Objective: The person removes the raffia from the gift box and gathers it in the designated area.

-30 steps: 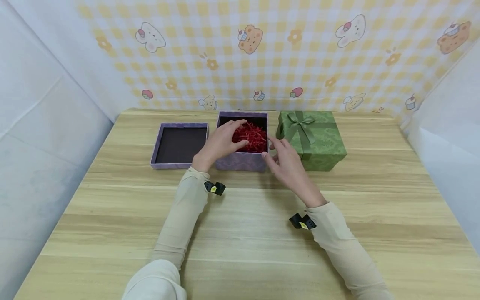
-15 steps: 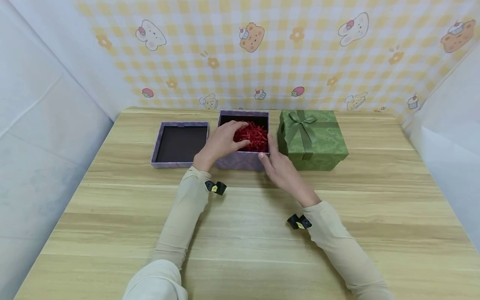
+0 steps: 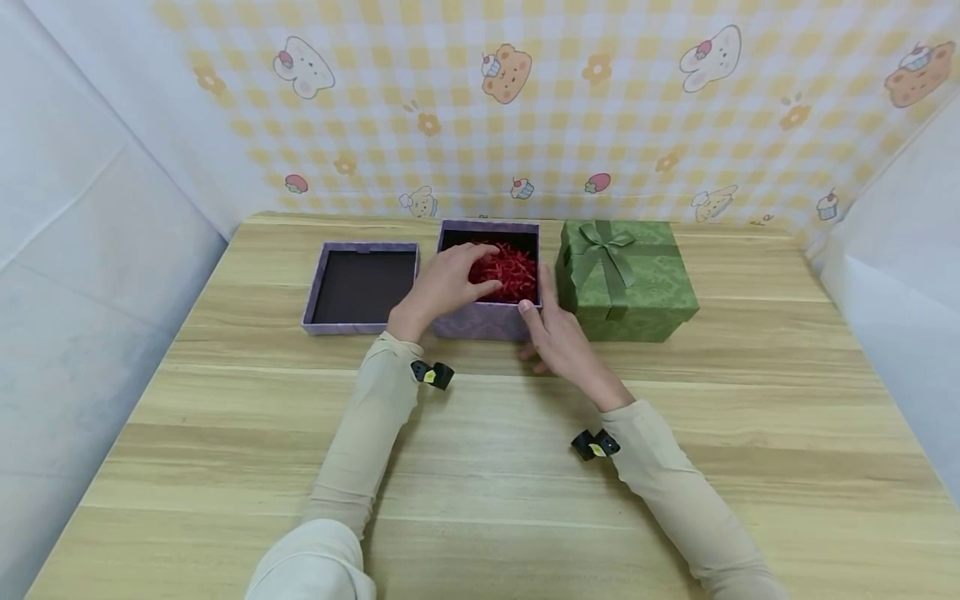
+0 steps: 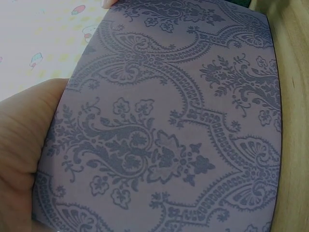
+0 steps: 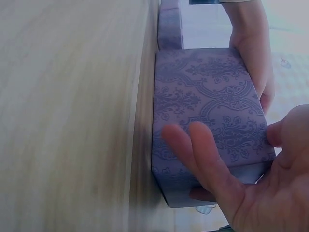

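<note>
In the head view an uncovered purple gift box (image 3: 483, 321) with a dark inside stands at the back middle of the table. Red shredded paper (image 3: 510, 273) fills it. My left hand (image 3: 442, 283) reaches across the left rim, its bent fingers over the paper; some fingertips are hidden. My right hand (image 3: 558, 333) holds the box's right front corner, thumb at the front rim and a finger along the right side. From the right wrist, two fingers (image 5: 203, 150) lie across the patterned front wall. The left wrist view is mostly that wall, with part of my hand (image 4: 24, 135) at its edge.
Left of the box lies its purple lid (image 3: 362, 287), dark inside upward. A green gift box (image 3: 637, 287) with a ribbon bow stands close on the right. Behind the wooden table (image 3: 480, 467) hangs a yellow checked cloth (image 3: 360, 108).
My right hand has moved slightly left and closed in on the box's right front corner. The left hand stays in nearly the same place over the shredded paper.
</note>
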Available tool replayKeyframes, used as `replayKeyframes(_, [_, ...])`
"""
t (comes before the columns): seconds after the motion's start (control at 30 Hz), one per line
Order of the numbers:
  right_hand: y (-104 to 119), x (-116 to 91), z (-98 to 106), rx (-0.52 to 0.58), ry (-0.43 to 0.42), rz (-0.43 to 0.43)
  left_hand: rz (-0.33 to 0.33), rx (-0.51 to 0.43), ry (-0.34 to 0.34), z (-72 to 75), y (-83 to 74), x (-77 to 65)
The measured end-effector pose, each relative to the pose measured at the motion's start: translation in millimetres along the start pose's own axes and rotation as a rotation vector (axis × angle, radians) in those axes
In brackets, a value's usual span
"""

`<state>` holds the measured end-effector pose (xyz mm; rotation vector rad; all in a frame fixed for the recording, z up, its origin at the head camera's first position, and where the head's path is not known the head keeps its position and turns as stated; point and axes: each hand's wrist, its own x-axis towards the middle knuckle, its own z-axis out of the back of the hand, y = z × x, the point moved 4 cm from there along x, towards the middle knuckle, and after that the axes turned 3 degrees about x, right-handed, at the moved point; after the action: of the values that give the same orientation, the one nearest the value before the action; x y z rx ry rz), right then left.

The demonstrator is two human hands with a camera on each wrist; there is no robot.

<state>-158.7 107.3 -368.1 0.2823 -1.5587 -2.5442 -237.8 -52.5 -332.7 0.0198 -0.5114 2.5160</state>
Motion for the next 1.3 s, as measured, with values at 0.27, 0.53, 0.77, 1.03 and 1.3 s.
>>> replayKeyframes(0.27, [1.3, -0.9, 1.1, -0.021, 0.02, 0.011, 0.034, 0.018, 0.029, -1.3, 0.0, 1.6])
replayKeyframes(0.53, [-2.4, 1.8, 2.2, -0.126, -0.001, 0.065, 0.081, 0.05, 0.096, -2.8, -1.9, 5.9])
replayKeyframes(0.77, [-2.2, 2.7, 2.6, -0.218, -0.025, 0.112, 0.044, -0.075, 0.184, -8.9, -5.8, 13.7])
replayKeyframes(1.03, [-3.7, 0.2, 2.4, -0.282, -0.048, 0.135, -0.042, -0.157, 0.274, -20.3, -4.5, 18.4])
replayKeyframes(1.3, [-3.0, 3.0, 3.7, -0.279, -0.065, 0.156, -0.055, -0.075, 0.41, -28.8, -3.1, 29.0])
